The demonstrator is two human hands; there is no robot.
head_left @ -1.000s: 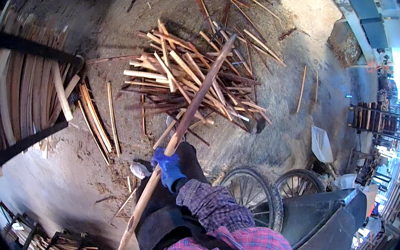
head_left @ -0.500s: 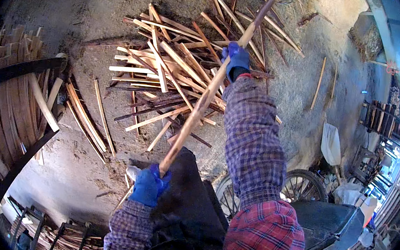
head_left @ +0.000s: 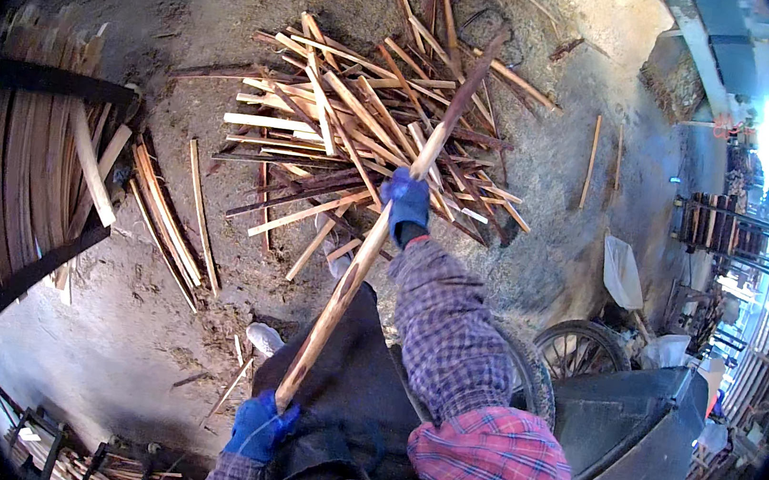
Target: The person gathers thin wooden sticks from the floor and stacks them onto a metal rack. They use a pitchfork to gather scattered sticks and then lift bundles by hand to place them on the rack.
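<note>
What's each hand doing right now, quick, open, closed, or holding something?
Left hand: closed around the near end of the long wooden pole.
Right hand: closed around the same pole farther up, above the pile of wood strips.

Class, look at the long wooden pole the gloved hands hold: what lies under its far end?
Under the pole lies a heap of split wood strips on dirt ground. The ground beneath the heap is covered.

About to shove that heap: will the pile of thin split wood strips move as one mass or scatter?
The pile of thin split wood strips lies loose and criss-crossed, so it likely scatters. The strips look slim, probably light. The long wooden pole looks straight, likely stiff.
</note>
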